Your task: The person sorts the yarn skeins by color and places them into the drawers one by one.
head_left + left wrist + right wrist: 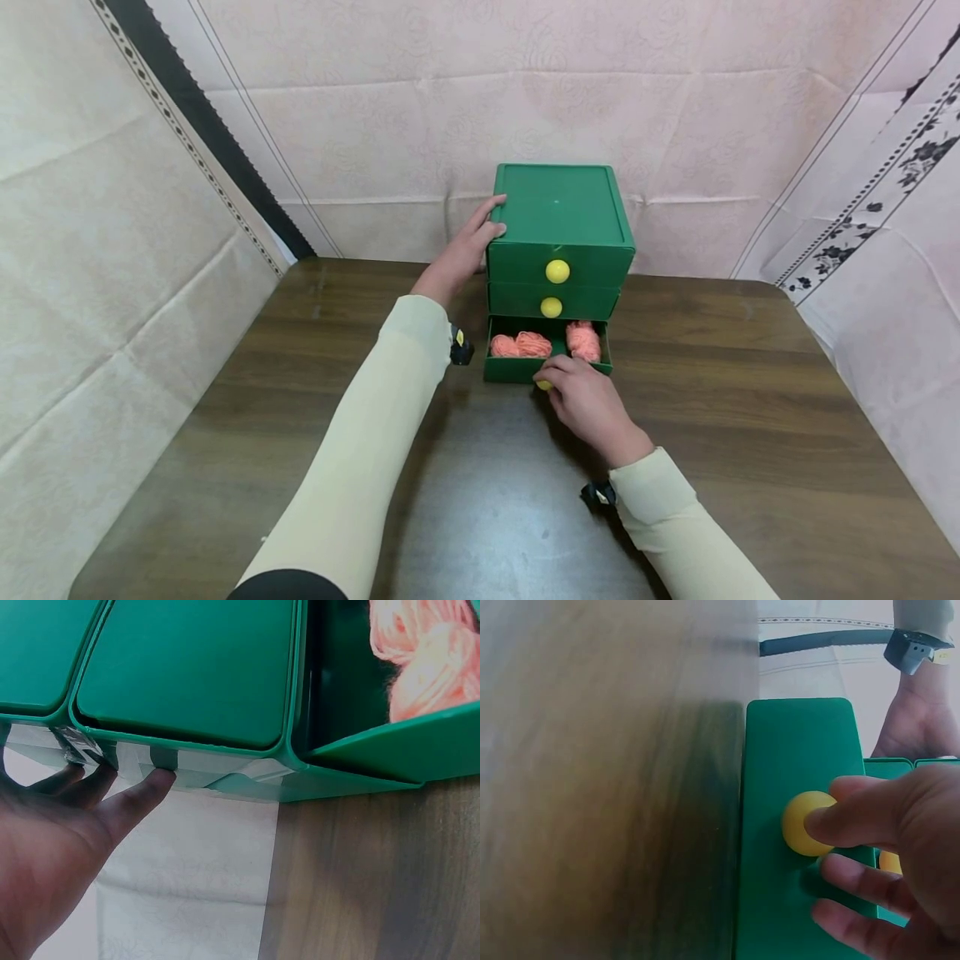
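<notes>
A green drawer cabinet [561, 204] stands on the table with its bottom drawer [510, 372] pulled out. My right hand [591, 407] pinches the round yellow knob [799, 825] of that drawer, thumb on the knob's face in the right wrist view. Inside the drawer lie a bundle of coral yarn [534, 344] at the left and another yarn bundle [583, 342] at the right. My left hand [459, 252] rests against the cabinet's left side near the top, fingers extended. In the left wrist view its fingertips [161, 780] touch the taped side wall.
The two upper drawers are closed, with a yellow top knob [557, 271] and a yellow middle knob [551, 307]. The brown wooden table [750, 400] extends on both sides. Pale patterned cloth [450, 125] hangs behind it and at its sides.
</notes>
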The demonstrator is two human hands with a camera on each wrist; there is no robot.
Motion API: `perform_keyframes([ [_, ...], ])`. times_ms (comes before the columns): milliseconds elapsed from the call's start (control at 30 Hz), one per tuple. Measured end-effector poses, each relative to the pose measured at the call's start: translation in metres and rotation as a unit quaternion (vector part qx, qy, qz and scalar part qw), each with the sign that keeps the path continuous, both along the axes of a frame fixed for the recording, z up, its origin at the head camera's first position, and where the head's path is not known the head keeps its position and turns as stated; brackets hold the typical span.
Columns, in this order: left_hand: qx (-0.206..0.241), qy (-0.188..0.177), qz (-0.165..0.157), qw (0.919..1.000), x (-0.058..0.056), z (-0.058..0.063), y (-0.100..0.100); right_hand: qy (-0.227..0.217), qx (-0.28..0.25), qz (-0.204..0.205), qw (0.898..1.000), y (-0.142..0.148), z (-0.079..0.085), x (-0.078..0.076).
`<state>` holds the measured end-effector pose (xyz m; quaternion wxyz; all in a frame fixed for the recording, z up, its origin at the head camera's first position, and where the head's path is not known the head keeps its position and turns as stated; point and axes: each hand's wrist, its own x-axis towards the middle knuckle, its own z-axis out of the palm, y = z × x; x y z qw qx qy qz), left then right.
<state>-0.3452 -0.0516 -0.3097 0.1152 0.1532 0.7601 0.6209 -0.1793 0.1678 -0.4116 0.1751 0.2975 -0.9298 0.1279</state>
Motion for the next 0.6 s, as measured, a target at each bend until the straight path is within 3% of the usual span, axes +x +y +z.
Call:
perform_keyframes([
  [600,0.01,0.008,0.003,0.9999,0.0,-0.001,0.001,-0.005,-0.022,0.001,1.0,-0.004,0.0,-0.014],
])
